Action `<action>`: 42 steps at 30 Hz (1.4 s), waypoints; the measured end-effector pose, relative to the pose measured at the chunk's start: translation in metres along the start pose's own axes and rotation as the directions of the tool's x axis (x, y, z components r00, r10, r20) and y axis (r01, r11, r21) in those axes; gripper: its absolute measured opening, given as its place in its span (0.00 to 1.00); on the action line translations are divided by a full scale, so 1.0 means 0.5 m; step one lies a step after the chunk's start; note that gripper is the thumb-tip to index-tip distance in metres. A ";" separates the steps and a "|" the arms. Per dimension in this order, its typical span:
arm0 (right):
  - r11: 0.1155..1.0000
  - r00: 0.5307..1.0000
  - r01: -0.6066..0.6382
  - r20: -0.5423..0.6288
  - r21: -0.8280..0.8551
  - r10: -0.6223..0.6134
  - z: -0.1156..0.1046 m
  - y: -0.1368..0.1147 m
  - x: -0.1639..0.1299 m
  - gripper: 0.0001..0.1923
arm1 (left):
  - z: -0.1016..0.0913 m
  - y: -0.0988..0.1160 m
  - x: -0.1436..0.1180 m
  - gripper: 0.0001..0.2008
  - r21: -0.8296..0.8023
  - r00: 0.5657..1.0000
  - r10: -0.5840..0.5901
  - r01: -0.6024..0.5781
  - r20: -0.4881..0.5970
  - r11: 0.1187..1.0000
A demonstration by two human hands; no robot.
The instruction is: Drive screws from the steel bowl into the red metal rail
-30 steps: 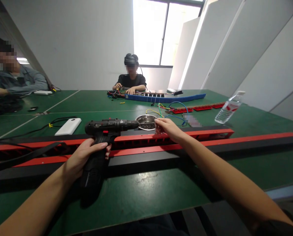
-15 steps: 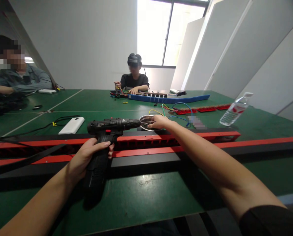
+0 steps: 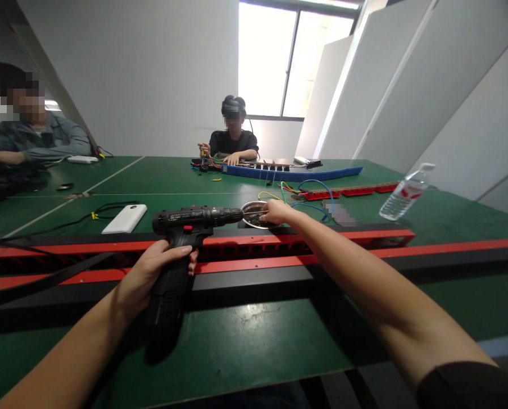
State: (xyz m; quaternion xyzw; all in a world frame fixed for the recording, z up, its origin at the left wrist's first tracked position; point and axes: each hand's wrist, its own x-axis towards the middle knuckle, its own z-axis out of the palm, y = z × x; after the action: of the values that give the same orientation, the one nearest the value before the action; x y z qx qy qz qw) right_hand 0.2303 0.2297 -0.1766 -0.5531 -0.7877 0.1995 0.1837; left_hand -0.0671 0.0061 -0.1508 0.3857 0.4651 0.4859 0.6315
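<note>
Drill point(image 3: 181, 238), a black cordless one with a red switch, stands upright over the near part of the green table point(image 3: 257, 335) in the head view, its grip clamped in the left hand point(image 3: 151, 272), its nose pointing right toward a small metal bowl point(image 3: 254, 214). The right hand point(image 3: 277, 211) reaches across to that bowl, fingertips pinched together at its rim next to the drill's bit; what they pinch is too small to tell. Between the person and the bowl, 2 long red and black rails point(image 3: 305, 258) run across the table from left to right, and the drill's body rises just above them. A white power bank point(image 3: 125, 218) with a black cable lies to the left behind the rails, and a clear water bottle point(image 3: 404, 192) lies tilted on the right. Coloured wires point(image 3: 305, 190) loop beyond the bowl, near a long blue strip point(image 3: 296, 172). A person point(image 3: 233, 136) sits at the far end with both hands on the table, and another person point(image 3: 32, 136) sits at the left edge.
</note>
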 end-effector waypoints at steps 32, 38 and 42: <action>0.441 0.978 0.056 -0.138 0.896 0.157 0.021 -0.031 -0.234 0.25 | -0.007 -0.007 0.001 0.12 0.109 1.000 0.005 -0.006 0.013 0.994; 0.513 0.978 0.081 -0.168 0.855 0.126 0.029 -0.027 -0.236 0.23 | -0.007 -0.005 -0.002 0.10 0.175 0.999 0.015 -0.024 0.047 0.984; 0.547 0.979 0.090 -0.175 0.832 0.106 0.031 -0.023 -0.236 0.23 | -0.008 -0.006 -0.001 0.11 0.180 0.999 0.012 -0.021 0.049 0.983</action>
State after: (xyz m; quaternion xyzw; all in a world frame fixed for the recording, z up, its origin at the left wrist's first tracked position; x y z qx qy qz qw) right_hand 0.2509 0.1129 -0.1918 -0.4200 -0.5717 0.4930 0.5038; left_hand -0.0700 0.0048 -0.1546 0.4566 0.4888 0.4379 0.6007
